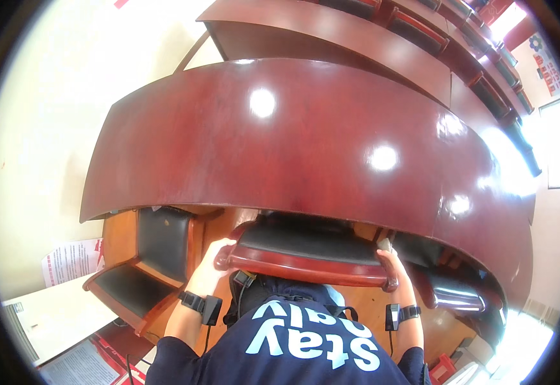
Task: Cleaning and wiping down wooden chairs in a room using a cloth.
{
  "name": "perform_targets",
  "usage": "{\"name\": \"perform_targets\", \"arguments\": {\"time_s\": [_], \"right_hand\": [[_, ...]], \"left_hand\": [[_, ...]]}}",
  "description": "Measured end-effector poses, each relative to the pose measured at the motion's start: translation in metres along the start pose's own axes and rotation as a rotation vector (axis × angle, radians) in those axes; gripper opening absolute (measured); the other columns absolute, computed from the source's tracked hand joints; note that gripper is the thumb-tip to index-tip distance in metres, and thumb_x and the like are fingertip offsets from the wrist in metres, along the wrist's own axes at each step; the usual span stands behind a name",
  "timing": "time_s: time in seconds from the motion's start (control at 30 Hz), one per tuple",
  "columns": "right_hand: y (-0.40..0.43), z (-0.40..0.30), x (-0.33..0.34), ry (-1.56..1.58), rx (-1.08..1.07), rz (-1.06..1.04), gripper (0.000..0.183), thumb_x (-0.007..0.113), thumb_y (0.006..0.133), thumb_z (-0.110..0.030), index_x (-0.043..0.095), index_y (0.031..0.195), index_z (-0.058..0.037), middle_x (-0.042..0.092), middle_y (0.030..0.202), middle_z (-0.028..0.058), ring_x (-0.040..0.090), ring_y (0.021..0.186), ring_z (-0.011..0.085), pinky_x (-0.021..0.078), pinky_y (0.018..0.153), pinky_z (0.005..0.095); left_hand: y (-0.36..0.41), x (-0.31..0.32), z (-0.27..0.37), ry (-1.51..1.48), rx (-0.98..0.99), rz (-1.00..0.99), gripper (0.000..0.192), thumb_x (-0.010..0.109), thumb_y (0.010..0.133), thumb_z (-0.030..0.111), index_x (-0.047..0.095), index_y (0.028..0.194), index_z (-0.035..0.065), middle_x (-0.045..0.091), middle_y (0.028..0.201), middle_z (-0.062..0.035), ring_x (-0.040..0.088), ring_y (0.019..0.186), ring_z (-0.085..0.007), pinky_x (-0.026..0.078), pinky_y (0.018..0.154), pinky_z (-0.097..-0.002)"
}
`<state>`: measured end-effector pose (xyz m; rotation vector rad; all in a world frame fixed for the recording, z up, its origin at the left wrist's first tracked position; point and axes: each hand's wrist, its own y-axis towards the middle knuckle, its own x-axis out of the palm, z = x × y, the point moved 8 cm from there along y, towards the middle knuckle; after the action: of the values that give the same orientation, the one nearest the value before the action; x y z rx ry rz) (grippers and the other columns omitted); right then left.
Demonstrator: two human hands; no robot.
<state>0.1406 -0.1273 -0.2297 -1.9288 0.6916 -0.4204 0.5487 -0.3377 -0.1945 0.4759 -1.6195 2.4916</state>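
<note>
Straight before me is a wooden chair [308,268] with a black padded back and a glossy red-brown top rail. Its far part is tucked beneath the edge of a long curved table [299,139]. My left hand [219,254] grips the left end of the chair's back, fingers over the side post. At the opposite end, my right hand [392,259] is closed around the right side of the same back. A small greyish thing, perhaps a cloth, shows at the right fingertips; I cannot tell what it is. Both wrists wear black strapped devices.
Left of me stands another black-padded chair [133,288], close to a white cabinet [63,317]. More chairs [457,296] sit under the table on the right. A red container [442,369] is low at right. Beyond the table are rows of seats [419,31].
</note>
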Motion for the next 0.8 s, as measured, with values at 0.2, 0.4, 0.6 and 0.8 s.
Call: {"name": "perform_targets", "arguments": {"time_s": [0.2,0.4,0.6,0.8], "right_hand": [[-0.005,-0.003,0.008,0.087,0.266,0.003,0.077,0.068,0.070,-0.039,0.035,0.136,-0.0170,0.027,0.145,0.0007,0.021,0.133,0.0211,0.0190,0.101,0.0494],[-0.028,-0.021,0.024,0.158,0.153,0.018,0.071,0.068,0.072,-0.035,0.041,0.132,-0.0085,0.035,0.141,0.0027,0.028,0.132,0.0202,0.0242,0.103,0.0384],[-0.013,-0.004,0.007,0.246,0.072,0.030,0.061,0.065,0.076,-0.027,0.043,0.130,-0.0095,0.043,0.134,0.0017,0.038,0.124,0.0187,0.0302,0.103,0.0324],[0.020,0.031,-0.014,0.270,-0.094,-0.132,0.050,0.051,0.084,-0.013,0.039,0.132,-0.0070,0.042,0.134,0.0062,0.039,0.124,0.0190,0.0285,0.105,0.0289]], "left_hand": [[0.004,0.000,0.013,0.557,0.603,-0.337,0.080,0.080,0.048,-0.008,0.046,0.118,0.0119,0.052,0.112,-0.0088,0.053,0.107,-0.0242,0.046,0.089,-0.0350],[0.003,0.000,0.007,0.482,0.309,-0.202,0.043,0.063,0.077,0.012,0.047,0.116,0.0201,0.048,0.118,-0.0043,0.056,0.097,-0.0190,0.047,0.081,-0.0360],[0.003,0.007,0.005,0.356,0.180,-0.212,0.077,0.079,0.050,-0.009,0.047,0.116,0.0137,0.050,0.113,-0.0076,0.052,0.107,-0.0235,0.047,0.088,-0.0353],[-0.008,0.013,0.014,0.699,0.650,-0.347,0.074,0.074,0.054,-0.014,0.045,0.117,0.0110,0.047,0.117,-0.0058,0.048,0.113,-0.0210,0.044,0.094,-0.0332]]}}
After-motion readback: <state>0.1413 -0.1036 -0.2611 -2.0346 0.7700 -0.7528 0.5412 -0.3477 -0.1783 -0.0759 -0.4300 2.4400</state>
